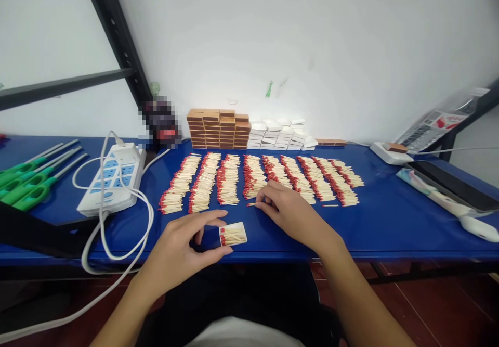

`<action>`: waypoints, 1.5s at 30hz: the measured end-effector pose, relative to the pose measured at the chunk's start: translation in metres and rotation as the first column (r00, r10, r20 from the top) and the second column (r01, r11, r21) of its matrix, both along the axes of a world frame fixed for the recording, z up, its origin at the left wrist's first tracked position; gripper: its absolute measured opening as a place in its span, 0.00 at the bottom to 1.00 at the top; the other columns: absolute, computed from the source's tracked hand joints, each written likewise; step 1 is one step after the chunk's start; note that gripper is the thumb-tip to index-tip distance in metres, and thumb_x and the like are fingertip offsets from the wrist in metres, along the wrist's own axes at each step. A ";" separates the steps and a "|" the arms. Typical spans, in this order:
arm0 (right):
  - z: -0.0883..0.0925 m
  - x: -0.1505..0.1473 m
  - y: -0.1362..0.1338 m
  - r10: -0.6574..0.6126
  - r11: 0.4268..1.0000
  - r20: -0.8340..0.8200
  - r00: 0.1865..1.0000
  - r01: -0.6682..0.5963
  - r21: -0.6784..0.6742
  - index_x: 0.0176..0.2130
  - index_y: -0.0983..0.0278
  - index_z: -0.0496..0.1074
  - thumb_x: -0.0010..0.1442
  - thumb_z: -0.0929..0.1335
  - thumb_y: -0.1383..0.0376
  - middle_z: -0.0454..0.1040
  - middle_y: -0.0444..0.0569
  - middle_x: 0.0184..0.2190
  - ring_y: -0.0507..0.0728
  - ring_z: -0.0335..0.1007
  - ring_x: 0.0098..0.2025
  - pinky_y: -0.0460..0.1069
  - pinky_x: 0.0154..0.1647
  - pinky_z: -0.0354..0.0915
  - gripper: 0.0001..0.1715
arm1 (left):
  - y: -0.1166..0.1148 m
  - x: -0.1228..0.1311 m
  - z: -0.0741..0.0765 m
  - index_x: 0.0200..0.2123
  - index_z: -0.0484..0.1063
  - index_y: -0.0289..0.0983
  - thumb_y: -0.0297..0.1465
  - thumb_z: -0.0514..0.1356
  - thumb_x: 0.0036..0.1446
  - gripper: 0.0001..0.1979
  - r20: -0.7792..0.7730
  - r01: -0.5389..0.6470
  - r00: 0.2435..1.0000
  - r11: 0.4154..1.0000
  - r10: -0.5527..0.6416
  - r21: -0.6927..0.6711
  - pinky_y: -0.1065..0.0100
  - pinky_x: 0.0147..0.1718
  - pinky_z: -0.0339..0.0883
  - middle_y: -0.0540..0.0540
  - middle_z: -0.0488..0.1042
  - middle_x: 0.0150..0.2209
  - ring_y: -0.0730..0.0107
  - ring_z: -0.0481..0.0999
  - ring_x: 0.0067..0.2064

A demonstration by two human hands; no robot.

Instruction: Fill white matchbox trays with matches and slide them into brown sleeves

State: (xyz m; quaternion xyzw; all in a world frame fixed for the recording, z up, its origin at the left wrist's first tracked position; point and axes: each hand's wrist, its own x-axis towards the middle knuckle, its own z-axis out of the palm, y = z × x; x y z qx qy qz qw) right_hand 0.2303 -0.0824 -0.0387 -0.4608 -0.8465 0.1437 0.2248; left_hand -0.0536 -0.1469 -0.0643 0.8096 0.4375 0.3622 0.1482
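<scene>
A small white matchbox tray (245, 232) lies near the front of the blue table, with several red-headed matchsticks inside. My left hand (189, 240) grips this tray from the left, thumb at its near side and fingers at the far side. Farther right, my right hand (286, 206) is closed in a pinch at the end of a single matchstick (251, 204), whose red head points left. Just beyond both hands, rows of loose matchsticks (205, 180) lie across the table; my right hand covers part of the middle rows.
Brown matchboxes (218, 129) and white trays (276, 136) are stacked against the wall. A white power strip (113, 180) with looping cable and green-handled tools (35, 180) are on the left. At right lie a phone (452, 183), a wrapped white item (440, 198) and a plastic bag (440, 120).
</scene>
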 end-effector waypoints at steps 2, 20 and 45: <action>-0.001 0.000 0.001 -0.004 1.000 0.017 1.000 0.004 -0.007 0.41 0.60 0.70 0.75 0.66 0.69 0.75 0.49 0.43 0.57 0.74 0.40 0.52 0.41 0.67 0.07 | 0.000 0.000 0.000 0.65 0.72 0.47 0.33 0.74 0.61 0.30 0.001 0.002 1.000 1.000 -0.002 0.001 0.70 0.36 0.74 0.53 0.86 0.47 0.76 0.69 0.29; 0.013 -0.038 -0.050 0.158 0.977 0.197 0.968 -0.182 0.112 0.45 0.62 0.73 0.77 0.66 0.68 0.76 0.51 0.44 0.59 0.76 0.42 0.53 0.36 0.67 0.05 | 0.000 0.000 0.001 0.67 0.69 0.48 0.32 0.73 0.62 0.33 0.008 0.010 1.000 1.000 -0.010 -0.012 0.71 0.36 0.72 0.53 0.85 0.48 0.75 0.68 0.29; 0.012 -0.049 -0.050 0.218 0.966 0.206 0.954 -0.241 0.090 0.43 0.64 0.75 0.77 0.66 0.67 0.75 0.50 0.41 0.58 0.75 0.41 0.53 0.36 0.66 0.09 | 0.000 0.001 0.002 0.66 0.71 0.47 0.29 0.75 0.60 0.33 0.014 0.032 0.999 0.999 -0.033 0.004 0.71 0.35 0.72 0.54 0.86 0.46 0.75 0.68 0.29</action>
